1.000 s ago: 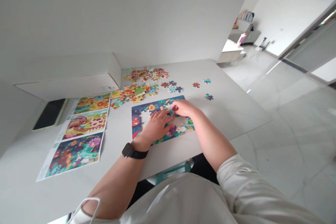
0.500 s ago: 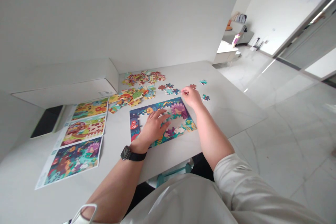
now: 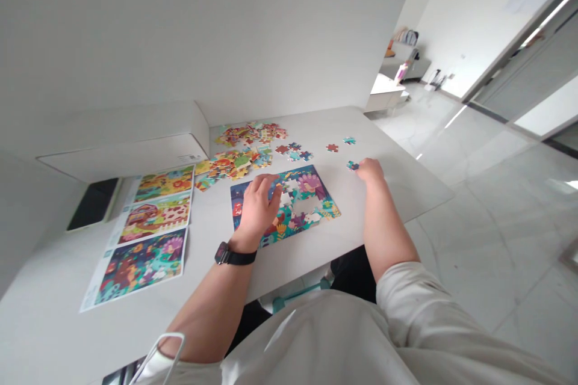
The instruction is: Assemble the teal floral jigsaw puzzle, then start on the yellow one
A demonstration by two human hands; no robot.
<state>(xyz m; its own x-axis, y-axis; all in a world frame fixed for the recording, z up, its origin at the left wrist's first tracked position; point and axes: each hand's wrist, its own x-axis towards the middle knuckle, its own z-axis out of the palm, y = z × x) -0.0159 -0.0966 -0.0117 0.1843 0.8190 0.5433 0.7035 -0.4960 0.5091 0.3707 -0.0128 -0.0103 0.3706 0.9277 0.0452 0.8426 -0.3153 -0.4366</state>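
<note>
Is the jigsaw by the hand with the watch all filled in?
No, the jigsaw has gaps: pale patches show among its coloured pieces. The left hand hides part of it.

On the tabletop (image 3: 280, 271), left to right, lie a smartphone (image 3: 93, 203), a picture sheet (image 3: 156, 216) and the jigsaw puzzle (image 3: 313, 189). A box (image 3: 126, 159) stands behind the smartphone; heaped pieces (image 3: 237, 162) lie behind the puzzle's left side, loose pieces (image 3: 332, 148) behind its right.

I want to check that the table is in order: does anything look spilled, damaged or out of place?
Nothing stands out as odd. The puzzle has gaps, but that fits one only partly assembled. Three pieces lie to the right of the heaps, one of them at the right hand; nothing looks spilled or damaged.
</note>
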